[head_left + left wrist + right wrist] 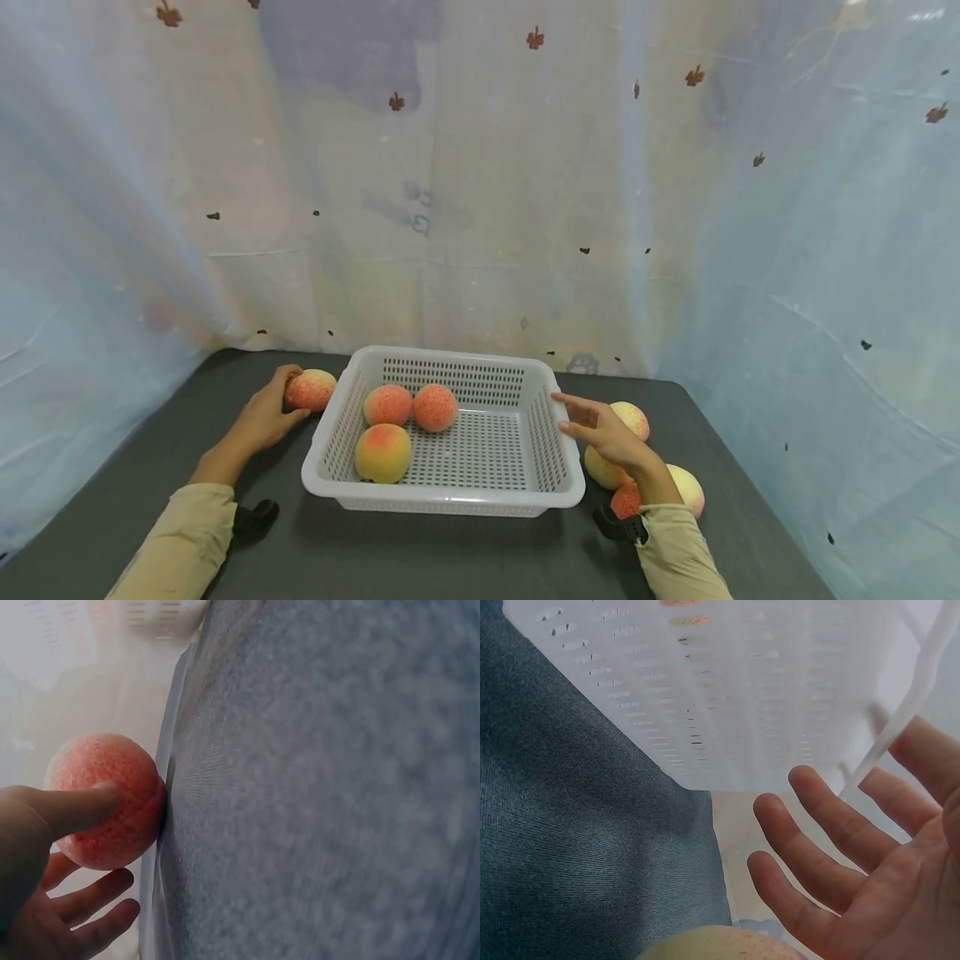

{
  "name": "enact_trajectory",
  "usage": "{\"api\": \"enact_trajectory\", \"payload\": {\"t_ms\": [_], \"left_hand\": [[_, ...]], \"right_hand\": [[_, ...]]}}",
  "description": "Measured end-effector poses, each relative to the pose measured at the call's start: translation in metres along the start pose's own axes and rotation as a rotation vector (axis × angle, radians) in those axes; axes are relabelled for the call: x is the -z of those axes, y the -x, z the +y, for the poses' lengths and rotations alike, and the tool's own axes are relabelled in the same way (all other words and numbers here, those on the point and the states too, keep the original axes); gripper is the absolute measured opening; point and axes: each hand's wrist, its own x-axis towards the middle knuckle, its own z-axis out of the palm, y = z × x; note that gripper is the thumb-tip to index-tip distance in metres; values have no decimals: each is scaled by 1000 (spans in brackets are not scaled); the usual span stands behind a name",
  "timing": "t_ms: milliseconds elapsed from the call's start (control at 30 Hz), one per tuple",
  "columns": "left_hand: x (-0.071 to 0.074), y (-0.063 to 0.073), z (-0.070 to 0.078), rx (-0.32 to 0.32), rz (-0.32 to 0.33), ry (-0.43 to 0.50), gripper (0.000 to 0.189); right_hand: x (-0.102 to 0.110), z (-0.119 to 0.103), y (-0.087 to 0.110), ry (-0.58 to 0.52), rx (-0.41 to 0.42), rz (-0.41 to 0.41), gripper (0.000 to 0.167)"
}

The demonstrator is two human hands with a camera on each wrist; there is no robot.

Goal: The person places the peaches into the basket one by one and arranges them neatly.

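The white perforated plastic basket (pixel 450 493) should be light and slightly flexible; take it by the rim at three and nine o'clock. Your right hand (pixel 603 431) is at its three o'clock, fingers spread, tips at the rim; the right wrist view shows three fingers stretched below that rim, which the head view hides. Your left hand (pixel 267 417) pinches a red-blushed peach (pixel 312 392) outside the basket, at its ten o'clock. Expect it light, firm and not slippery; hold its widest part. Only the left wrist view shows two fingertips clear of it.
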Motion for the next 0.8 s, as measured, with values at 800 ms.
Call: {"api": "enact_trajectory", "payload": {"t_ms": [800], "left_hand": [[35, -5, 24, -229, 175, 166, 54]], "right_hand": [[0, 1, -1, -20, 30, -20, 61]]}}
